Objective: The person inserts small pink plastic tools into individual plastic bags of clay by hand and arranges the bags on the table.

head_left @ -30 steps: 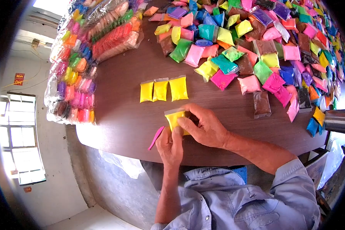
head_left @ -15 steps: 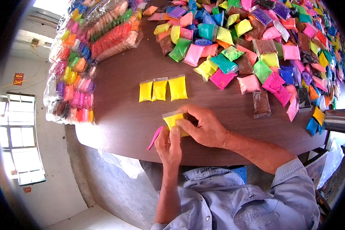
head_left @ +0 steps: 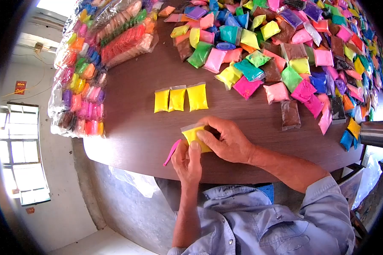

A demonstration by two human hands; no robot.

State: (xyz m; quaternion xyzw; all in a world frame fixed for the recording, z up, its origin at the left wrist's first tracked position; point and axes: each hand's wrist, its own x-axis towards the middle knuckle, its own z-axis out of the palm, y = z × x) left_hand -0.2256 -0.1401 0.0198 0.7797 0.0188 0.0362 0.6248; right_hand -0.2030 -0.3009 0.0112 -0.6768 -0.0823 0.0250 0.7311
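Note:
Between both hands is a yellow packet (head_left: 193,134) with a clear top edge, near the table's front edge. My left hand (head_left: 188,162) pinches its lower left part, thumb on top. A pink tool (head_left: 172,152) sticks out beside the left fingers; whether they hold it I cannot tell. My right hand (head_left: 230,140) grips the packet's right side between thumb and fingers. Beyond the hands, three yellow packets lie side by side: a left one (head_left: 161,100), a middle one (head_left: 177,99) and a right one (head_left: 197,97).
A large pile of coloured packets (head_left: 291,78) covers the back and right of the dark table (head_left: 127,102). Clear bags of coloured packs (head_left: 87,91) line the left edge. A brown packet (head_left: 290,115) lies at the near side of the pile. A metal cylinder (head_left: 375,134) is at far right.
The held packet and both hands have shifted very slightly left since the earliest frame, and the packet's tilt has changed a little. Both hands still grip it.

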